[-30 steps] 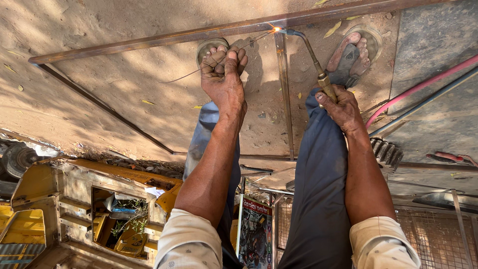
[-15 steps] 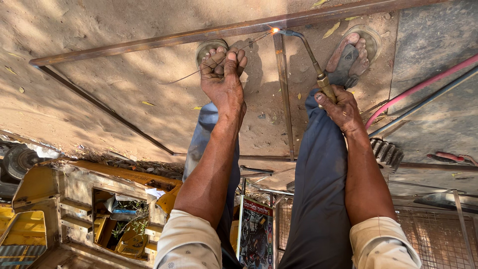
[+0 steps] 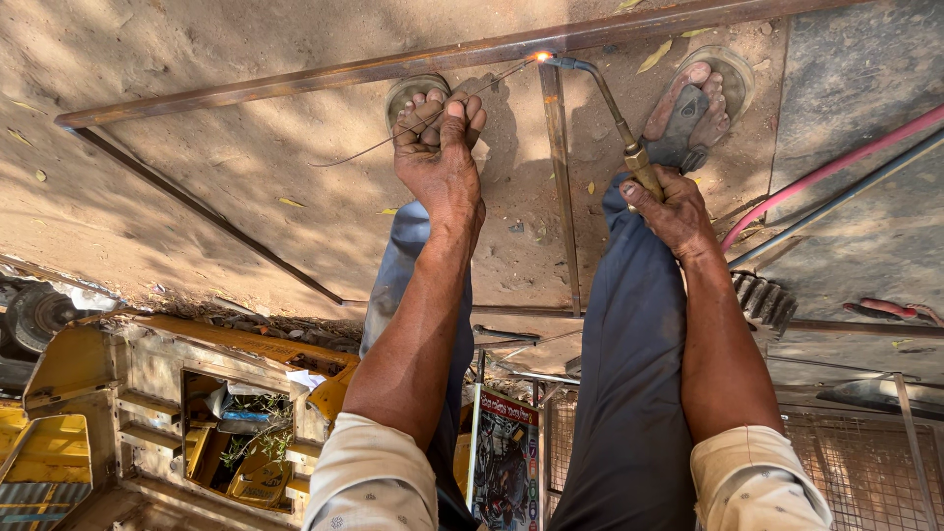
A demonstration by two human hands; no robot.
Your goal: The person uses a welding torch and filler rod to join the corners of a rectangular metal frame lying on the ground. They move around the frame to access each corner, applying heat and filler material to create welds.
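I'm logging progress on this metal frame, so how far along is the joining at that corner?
Done: the long bar and short crossbar lie butted in place. In hand: the right hand holds the torch, its flame at the joint, and the left hand feeds a thin filler rod. Left: whether the seam is complete cannot be told.

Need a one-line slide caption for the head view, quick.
Right hand aims a torch at a glowing joint on a metal frame; left hand feeds thin wire.
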